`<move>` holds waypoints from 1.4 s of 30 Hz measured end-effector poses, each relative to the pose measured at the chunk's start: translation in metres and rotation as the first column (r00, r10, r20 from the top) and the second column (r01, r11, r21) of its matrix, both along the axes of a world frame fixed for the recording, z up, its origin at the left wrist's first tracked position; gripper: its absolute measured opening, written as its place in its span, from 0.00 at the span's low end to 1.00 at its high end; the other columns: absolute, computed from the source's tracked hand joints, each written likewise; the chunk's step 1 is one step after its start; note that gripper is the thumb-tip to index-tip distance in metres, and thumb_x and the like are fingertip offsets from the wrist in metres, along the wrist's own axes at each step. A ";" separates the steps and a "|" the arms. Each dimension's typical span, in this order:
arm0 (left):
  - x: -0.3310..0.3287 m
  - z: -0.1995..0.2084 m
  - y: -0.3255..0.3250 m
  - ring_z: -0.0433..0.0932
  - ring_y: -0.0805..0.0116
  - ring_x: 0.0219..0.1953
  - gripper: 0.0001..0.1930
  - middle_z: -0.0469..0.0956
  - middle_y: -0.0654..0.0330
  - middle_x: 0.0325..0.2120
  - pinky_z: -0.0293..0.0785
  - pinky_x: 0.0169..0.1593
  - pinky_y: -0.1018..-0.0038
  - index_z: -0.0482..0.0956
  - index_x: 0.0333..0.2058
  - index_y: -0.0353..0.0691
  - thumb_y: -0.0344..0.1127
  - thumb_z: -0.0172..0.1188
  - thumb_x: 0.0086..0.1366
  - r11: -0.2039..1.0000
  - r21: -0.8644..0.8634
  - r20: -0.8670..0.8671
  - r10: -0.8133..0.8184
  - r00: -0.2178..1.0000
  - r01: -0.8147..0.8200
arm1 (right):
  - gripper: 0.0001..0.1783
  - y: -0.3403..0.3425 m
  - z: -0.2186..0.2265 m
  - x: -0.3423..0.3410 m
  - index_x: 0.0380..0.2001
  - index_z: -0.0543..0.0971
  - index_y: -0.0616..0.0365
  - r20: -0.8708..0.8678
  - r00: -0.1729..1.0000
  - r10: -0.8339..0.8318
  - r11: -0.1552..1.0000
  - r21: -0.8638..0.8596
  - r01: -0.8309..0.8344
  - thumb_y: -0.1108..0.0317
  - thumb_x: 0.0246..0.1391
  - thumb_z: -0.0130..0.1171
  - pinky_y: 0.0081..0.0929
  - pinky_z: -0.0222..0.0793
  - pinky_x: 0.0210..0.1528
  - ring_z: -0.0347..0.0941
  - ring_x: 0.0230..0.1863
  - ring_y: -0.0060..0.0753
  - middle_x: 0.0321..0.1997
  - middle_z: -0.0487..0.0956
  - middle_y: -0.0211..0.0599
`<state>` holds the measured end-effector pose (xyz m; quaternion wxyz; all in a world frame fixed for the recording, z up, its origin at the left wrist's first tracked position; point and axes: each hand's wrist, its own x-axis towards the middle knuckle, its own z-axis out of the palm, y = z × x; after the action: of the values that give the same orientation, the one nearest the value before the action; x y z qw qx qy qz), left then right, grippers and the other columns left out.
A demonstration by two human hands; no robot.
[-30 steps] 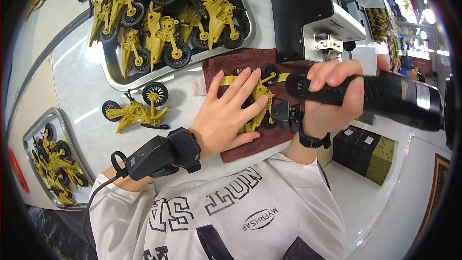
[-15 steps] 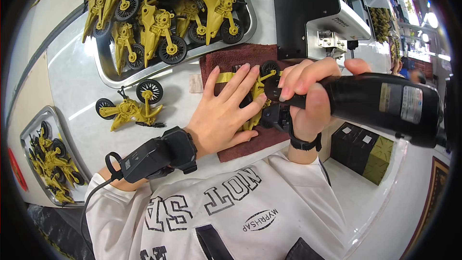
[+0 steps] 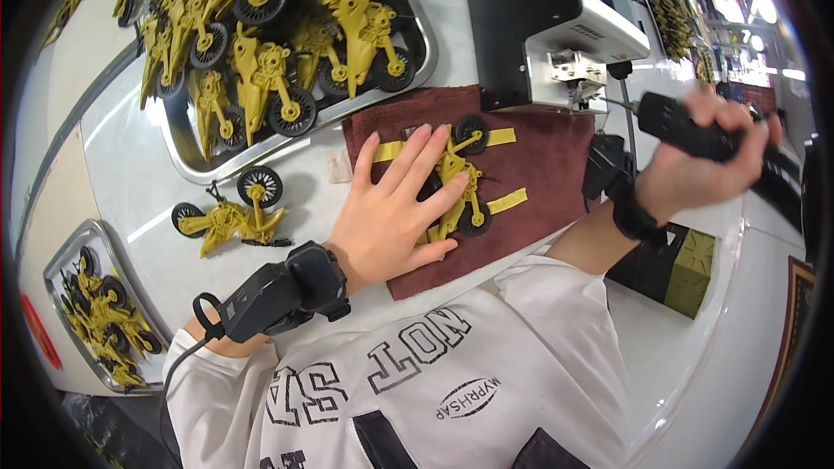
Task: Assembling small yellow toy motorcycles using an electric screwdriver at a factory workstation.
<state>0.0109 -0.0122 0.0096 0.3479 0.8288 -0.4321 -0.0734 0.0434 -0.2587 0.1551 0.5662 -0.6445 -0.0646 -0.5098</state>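
My left hand (image 3: pixel 380 213) lies flat, fingers spread, over a yellow toy motorcycle (image 3: pixel 458 172) with black wheels. The toy rests on its side on a folded brown towel (image 3: pixel 547 156), with strips of yellow tape around it; my fingers cover part of it. My right hand (image 3: pixel 708 165) is closed around a black electric screwdriver (image 3: pixel 682 126), somewhat blurred. Its thin bit points left, with the tip at or close to the metal block (image 3: pixel 576 78) on the front of a black-and-silver machine (image 3: pixel 521 35); I cannot tell whether they touch.
A metal tray (image 3: pixel 426 43) heaped with yellow toy motorcycles stands at the far left. Another toy motorcycle (image 3: pixel 233 219) lies on the white table left of my hand. A smaller tray (image 3: pixel 61 252) holds several more. A black-and-olive box (image 3: pixel 686 269) sits at the right.
My right hand has carried the screwdriver away from the toy, up and right to the machine's metal block. More of the toy and towel now shows. My left hand stays on the toy.
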 end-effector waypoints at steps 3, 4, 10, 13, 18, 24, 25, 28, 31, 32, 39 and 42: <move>0.001 0.001 -0.001 0.49 0.51 0.66 0.34 0.50 0.48 0.63 0.38 0.62 0.45 0.69 0.53 0.50 0.53 0.65 0.47 1.000 0.007 -0.004 -0.005 1.000 0.005 | 0.24 0.000 -0.015 0.018 0.51 0.61 0.61 0.044 0.999 0.020 0.999 0.045 -0.022 0.75 0.49 0.53 0.27 0.68 0.18 0.66 0.14 0.30 0.18 0.70 0.38; 0.001 0.001 -0.001 0.49 0.51 0.66 0.34 0.50 0.48 0.63 0.38 0.62 0.45 0.68 0.53 0.50 0.53 0.65 0.47 1.000 0.013 0.000 -0.005 1.000 0.005 | 0.25 0.004 -0.018 0.019 0.51 0.61 0.61 0.012 0.999 0.042 0.999 0.024 -0.043 0.75 0.49 0.54 0.27 0.68 0.18 0.66 0.14 0.30 0.18 0.70 0.38; 0.002 0.003 -0.001 0.49 0.51 0.66 0.34 0.50 0.48 0.64 0.39 0.62 0.45 0.68 0.54 0.50 0.52 0.65 0.47 1.000 0.008 0.005 -0.013 1.000 0.013 | 0.23 0.019 -0.018 -0.005 0.53 0.60 0.60 -0.227 0.965 0.134 0.991 0.058 -0.124 0.72 0.53 0.50 0.27 0.65 0.19 0.64 0.14 0.29 0.17 0.65 0.35; 0.001 0.001 0.001 0.49 0.51 0.65 0.35 0.50 0.48 0.63 0.39 0.62 0.46 0.68 0.54 0.51 0.52 0.65 0.47 1.000 0.010 -0.013 0.013 1.000 -0.013 | 0.33 0.043 -0.032 -0.038 0.60 0.49 0.58 -0.150 0.880 0.451 0.889 0.159 -0.428 0.64 0.57 0.52 0.33 0.66 0.23 0.65 0.16 0.32 0.21 0.68 0.38; 0.001 0.004 0.003 0.51 0.51 0.65 0.35 0.51 0.47 0.62 0.44 0.61 0.45 0.66 0.54 0.50 0.51 0.65 0.47 1.000 0.006 0.024 -0.016 1.000 0.016 | 0.37 0.068 -0.055 -0.031 0.62 0.44 0.55 -0.081 0.882 0.464 0.884 0.098 -0.457 0.67 0.57 0.53 0.33 0.68 0.24 0.67 0.17 0.33 0.23 0.70 0.41; 0.001 0.003 0.003 0.50 0.51 0.65 0.36 0.51 0.46 0.62 0.44 0.61 0.45 0.66 0.54 0.49 0.51 0.66 0.47 1.000 0.001 0.014 -0.007 1.000 0.007 | 0.32 0.076 -0.070 -0.013 0.54 0.50 0.61 -0.118 0.927 0.356 0.927 0.170 -0.334 0.76 0.48 0.52 0.30 0.70 0.21 0.66 0.15 0.29 0.19 0.70 0.38; 0.001 0.003 0.003 0.50 0.51 0.65 0.36 0.51 0.46 0.63 0.44 0.61 0.45 0.66 0.54 0.49 0.51 0.66 0.47 1.000 -0.002 0.014 -0.010 1.000 0.010 | 0.32 0.075 -0.071 -0.010 0.54 0.50 0.61 -0.120 0.926 0.359 0.926 0.172 -0.337 0.76 0.48 0.52 0.30 0.70 0.21 0.66 0.15 0.29 0.19 0.70 0.38; 0.001 0.002 0.002 0.49 0.50 0.65 0.36 0.50 0.48 0.64 0.39 0.61 0.44 0.67 0.55 0.52 0.52 0.65 0.46 1.000 0.005 -0.020 -0.010 1.000 0.010 | 0.29 0.073 -0.074 -0.004 0.52 0.53 0.63 -0.205 0.907 0.369 0.925 0.180 -0.336 0.77 0.47 0.52 0.27 0.70 0.21 0.67 0.15 0.28 0.20 0.71 0.38; 0.002 0.003 0.003 0.51 0.52 0.65 0.36 0.51 0.46 0.62 0.44 0.61 0.45 0.66 0.54 0.49 0.52 0.65 0.46 1.000 0.007 0.009 -0.008 1.000 0.008 | 0.28 0.073 -0.078 0.001 0.51 0.56 0.63 -0.230 0.895 0.383 0.921 0.166 -0.351 0.78 0.47 0.54 0.27 0.70 0.21 0.67 0.15 0.28 0.21 0.71 0.38; 0.003 0.003 0.003 0.51 0.52 0.65 0.36 0.51 0.46 0.62 0.44 0.61 0.45 0.66 0.54 0.49 0.52 0.65 0.46 1.000 0.009 0.007 -0.008 1.000 0.008 | 0.28 0.072 -0.078 0.001 0.51 0.56 0.63 -0.231 0.895 0.383 0.921 0.168 -0.351 0.78 0.47 0.54 0.27 0.70 0.21 0.67 0.15 0.28 0.21 0.71 0.38; 0.002 0.004 0.000 0.52 0.52 0.64 0.36 0.52 0.47 0.62 0.44 0.61 0.46 0.66 0.54 0.50 0.52 0.65 0.46 1.000 0.016 0.015 -0.004 1.000 0.003 | 0.25 0.069 -0.083 -0.002 0.53 0.56 0.56 -0.324 0.877 0.355 0.932 0.046 -0.360 0.71 0.53 0.51 0.31 0.65 0.22 0.65 0.16 0.29 0.21 0.68 0.37; 0.001 0.001 0.003 0.52 0.52 0.64 0.36 0.52 0.47 0.62 0.44 0.61 0.46 0.67 0.54 0.51 0.52 0.65 0.46 0.999 0.029 0.022 0.014 1.000 -0.014 | 0.24 0.072 -0.080 -0.005 0.53 0.57 0.57 -0.278 0.908 0.315 0.946 0.019 -0.322 0.69 0.54 0.51 0.31 0.65 0.22 0.65 0.16 0.30 0.22 0.69 0.37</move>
<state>0.0121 -0.0096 0.0103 0.3315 0.8376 -0.4289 -0.0684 0.0380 -0.1865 0.0747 0.6363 -0.6980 -0.0959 -0.3144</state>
